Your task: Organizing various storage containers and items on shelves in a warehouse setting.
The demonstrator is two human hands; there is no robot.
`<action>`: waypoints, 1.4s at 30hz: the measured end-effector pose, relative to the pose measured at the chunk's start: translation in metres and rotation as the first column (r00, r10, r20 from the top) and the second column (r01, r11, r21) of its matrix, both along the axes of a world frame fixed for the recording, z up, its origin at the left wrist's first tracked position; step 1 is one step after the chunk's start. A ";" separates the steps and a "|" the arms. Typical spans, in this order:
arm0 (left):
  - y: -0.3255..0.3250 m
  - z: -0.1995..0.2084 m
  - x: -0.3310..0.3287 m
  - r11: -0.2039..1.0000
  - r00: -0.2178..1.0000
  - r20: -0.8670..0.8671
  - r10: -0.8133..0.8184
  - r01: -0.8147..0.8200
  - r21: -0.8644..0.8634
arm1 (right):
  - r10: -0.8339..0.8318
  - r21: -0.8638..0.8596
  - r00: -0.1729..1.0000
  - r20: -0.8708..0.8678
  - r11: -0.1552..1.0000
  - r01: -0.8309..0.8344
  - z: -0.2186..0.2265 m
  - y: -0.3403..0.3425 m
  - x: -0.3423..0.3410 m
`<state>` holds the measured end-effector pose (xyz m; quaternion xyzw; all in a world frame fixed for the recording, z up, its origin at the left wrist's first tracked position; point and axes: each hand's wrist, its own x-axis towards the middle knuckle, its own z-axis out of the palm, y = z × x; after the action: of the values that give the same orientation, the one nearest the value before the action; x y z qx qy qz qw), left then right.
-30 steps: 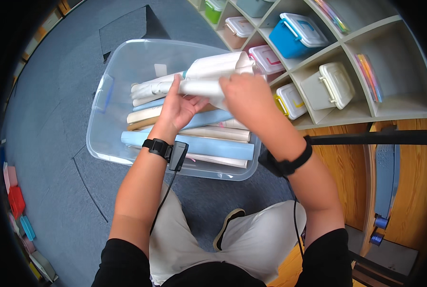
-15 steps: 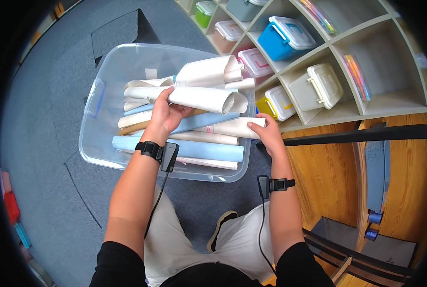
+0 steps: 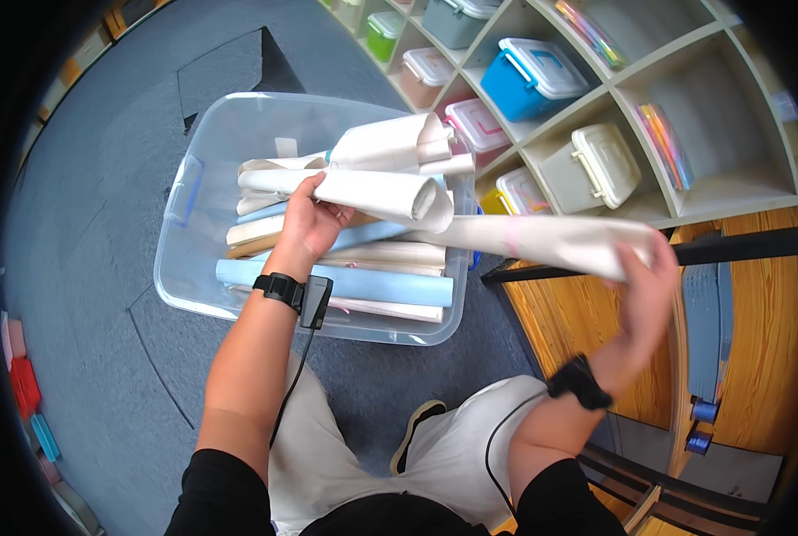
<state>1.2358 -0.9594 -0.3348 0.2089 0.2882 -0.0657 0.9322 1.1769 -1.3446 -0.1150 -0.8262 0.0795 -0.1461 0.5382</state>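
There was the left hand [image 3: 311, 228], thumb up against the white roll [image 3: 377, 195] and fingers curled beneath it, holding it above the other rolls in the clear plastic bin [image 3: 168, 268]. And out on the right, the right hand [image 3: 646, 279], a little blurred, was closed on the far end of the cream roll [image 3: 551, 243]! That one stretched well beyond the bin's right rim, its other end close by the white roll's open mouth. Below them a light blue roll [image 3: 399, 288] lay across the bin, which sat on the blue-grey floor [image 3: 86, 232] beside the shelf unit [image 3: 725, 116].
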 end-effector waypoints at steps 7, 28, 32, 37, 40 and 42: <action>-0.015 -0.002 -0.014 0.993 0.992 0.037 -0.118 0.117 0.033 | -0.319 -0.002 0.856 0.406 0.937 0.350 0.070 -0.041 -0.131; -0.021 0.012 -0.025 0.987 0.992 -0.022 -0.124 0.126 0.096 | -0.224 0.198 0.662 0.715 0.973 0.116 0.055 -0.031 -0.101; -0.023 0.005 -0.032 0.996 0.996 0.036 -0.084 0.082 0.042 | 0.049 0.064 0.781 0.622 0.992 -0.113 -0.028 0.070 -0.037; -0.036 0.014 -0.038 0.993 0.990 0.076 -0.115 0.118 -0.028 | 0.481 0.241 0.873 0.084 0.840 -0.486 -0.112 0.091 -0.008; -0.044 0.018 -0.035 0.932 0.939 0.010 -0.345 0.341 0.126 | 0.622 0.201 0.740 -0.257 0.783 -0.588 -0.110 0.083 0.009; -0.052 0.021 -0.042 0.905 0.912 0.037 -0.409 0.401 0.141 | 0.655 0.178 0.671 -0.348 0.749 -0.639 -0.121 0.079 0.018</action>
<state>1.1938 -1.0109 -0.3135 0.3268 0.2115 -0.2319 0.8915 1.1944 -1.2654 -0.2360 -0.8010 -0.1100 0.2227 0.5447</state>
